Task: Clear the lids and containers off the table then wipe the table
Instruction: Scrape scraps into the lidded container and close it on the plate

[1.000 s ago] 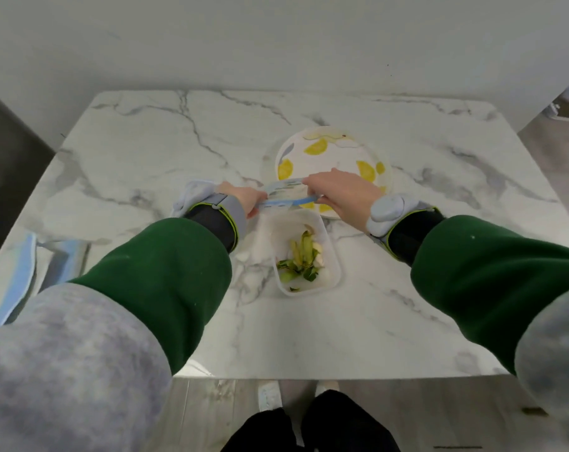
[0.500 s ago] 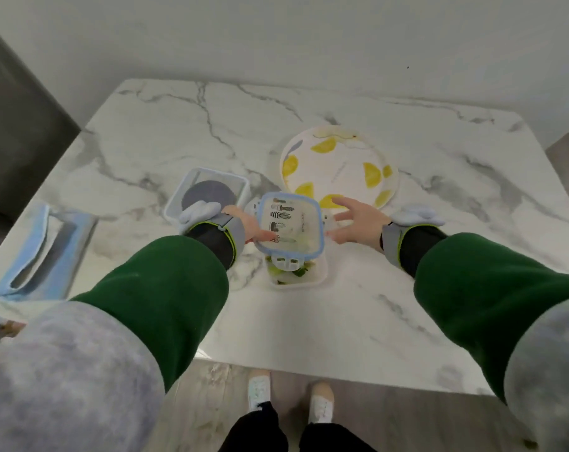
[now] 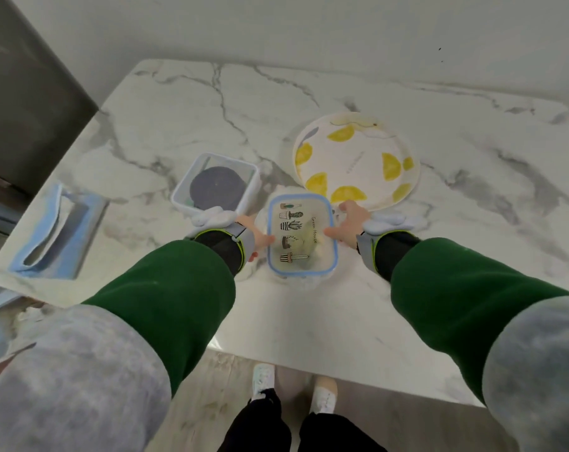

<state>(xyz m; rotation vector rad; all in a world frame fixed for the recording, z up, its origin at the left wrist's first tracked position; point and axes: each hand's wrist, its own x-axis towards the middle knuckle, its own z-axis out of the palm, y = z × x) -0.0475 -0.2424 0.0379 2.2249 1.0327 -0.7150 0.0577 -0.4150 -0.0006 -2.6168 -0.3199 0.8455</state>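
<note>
A clear rectangular lid with a blue rim and cactus drawings (image 3: 301, 234) lies flat on top of a small plastic container (image 3: 304, 280) at the table's middle front. My left hand (image 3: 255, 239) presses the lid's left edge and my right hand (image 3: 348, 228) presses its right edge, thumbs on top. The food scraps show only dimly through the lid. A second, open square container (image 3: 216, 185) with a dark round thing inside stands just left and behind. The marble table (image 3: 439, 256) carries them all.
A round white plate with yellow lemon slices painted on it (image 3: 356, 161) sits behind my right hand. Blue-rimmed lids (image 3: 56, 234) lie at the table's left front corner. A dark cabinet stands left of the table. My feet show below the front edge.
The lid, held above the container between both hands a second ago, has come down flat onto it. Both hands now rest on its edges. The camera view tilted left and down.
</note>
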